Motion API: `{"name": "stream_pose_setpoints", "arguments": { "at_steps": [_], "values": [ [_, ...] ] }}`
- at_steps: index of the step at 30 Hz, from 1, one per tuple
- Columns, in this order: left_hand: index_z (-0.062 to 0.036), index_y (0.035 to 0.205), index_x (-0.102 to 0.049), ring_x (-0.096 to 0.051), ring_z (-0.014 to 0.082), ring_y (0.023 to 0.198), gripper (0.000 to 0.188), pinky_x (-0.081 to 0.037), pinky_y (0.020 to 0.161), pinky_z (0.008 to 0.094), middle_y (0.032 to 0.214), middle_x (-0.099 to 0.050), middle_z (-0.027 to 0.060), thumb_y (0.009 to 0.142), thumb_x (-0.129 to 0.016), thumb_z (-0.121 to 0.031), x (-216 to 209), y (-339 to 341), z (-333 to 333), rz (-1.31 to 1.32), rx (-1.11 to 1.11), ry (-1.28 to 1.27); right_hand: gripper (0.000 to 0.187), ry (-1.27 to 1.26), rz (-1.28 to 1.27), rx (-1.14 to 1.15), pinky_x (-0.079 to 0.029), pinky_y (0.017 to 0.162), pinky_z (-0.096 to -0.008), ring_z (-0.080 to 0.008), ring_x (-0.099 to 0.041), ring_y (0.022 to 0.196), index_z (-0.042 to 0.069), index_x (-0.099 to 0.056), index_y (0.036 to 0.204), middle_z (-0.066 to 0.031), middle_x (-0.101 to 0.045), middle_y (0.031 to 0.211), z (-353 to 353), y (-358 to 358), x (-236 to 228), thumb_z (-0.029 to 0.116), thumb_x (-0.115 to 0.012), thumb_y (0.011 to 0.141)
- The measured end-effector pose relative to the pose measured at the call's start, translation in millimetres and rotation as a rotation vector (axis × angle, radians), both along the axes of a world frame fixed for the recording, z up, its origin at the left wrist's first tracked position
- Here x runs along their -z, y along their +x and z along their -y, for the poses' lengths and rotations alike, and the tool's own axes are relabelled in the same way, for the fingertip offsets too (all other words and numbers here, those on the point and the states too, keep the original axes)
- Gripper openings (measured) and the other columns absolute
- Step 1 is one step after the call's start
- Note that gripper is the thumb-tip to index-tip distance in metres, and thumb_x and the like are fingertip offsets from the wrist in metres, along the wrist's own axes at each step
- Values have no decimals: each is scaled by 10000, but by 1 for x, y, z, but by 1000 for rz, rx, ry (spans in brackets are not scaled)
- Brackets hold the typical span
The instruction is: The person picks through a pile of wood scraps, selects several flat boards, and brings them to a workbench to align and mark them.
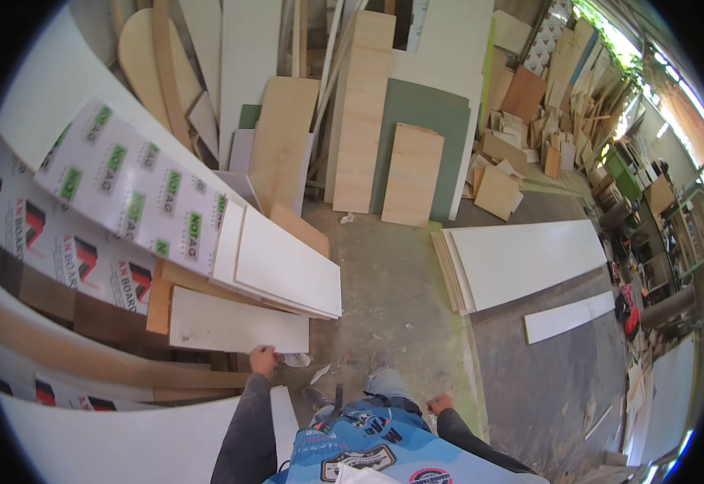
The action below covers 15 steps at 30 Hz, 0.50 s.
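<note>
My left hand [263,360] is at the near edge of a narrow white board [239,323], its fingers bent and closed on that edge. This board lies low on the left, its surface marked with a few small specks. Just beyond it rests a stack of longer white boards [287,262], their ends pointing toward the middle of the floor. My right hand [440,403] hangs by my right side with its fingers curled in, and nothing shows in it.
Large printed sheets [126,181] lean along the left. Plywood panels [412,173] and a green panel [449,105] stand against the back. On the floor to the right lie a white board stack [529,258] and a white strip [570,316]. Offcuts [499,192] pile up at the back right.
</note>
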State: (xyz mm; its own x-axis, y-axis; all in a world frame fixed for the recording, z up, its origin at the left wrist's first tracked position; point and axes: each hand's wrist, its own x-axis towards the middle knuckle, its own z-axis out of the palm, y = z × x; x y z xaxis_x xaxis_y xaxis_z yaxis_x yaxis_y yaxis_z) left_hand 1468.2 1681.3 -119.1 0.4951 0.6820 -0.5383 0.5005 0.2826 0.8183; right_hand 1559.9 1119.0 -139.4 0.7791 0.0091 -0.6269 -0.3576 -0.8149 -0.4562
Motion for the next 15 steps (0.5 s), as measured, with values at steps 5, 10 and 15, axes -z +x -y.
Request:
{"name": "stream_pose_setpoints", "arguments": {
  "at_steps": [5,10,15],
  "values": [
    [-4,913,-652,-645,177,629,203,-491,547,299,745,-665,91,875,-604,-198,-18,148,20,56,258,-145,211,-62,-48,77,-537,567,-356,-184,-662,547,34,-729,720,-105,-695,658,4,17,28,235,-697,775],
    [-23,998,-620,-661,194,701,224,-492,591,301,817,-670,102,883,-599,-214,-37,261,5,37,363,-185,157,-404,373,-969,-521,541,-330,-180,-649,539,68,-729,691,-94,-691,641,-7,86,67,209,-706,756],
    [-12,992,-616,-664,213,660,216,-509,573,321,760,-657,106,879,-589,-194,-16,347,-21,-28,242,-180,150,21,84,-52,-536,616,-343,-226,-678,600,100,-749,738,-101,-696,654,-6,217,89,234,-684,745]
  ]
}}
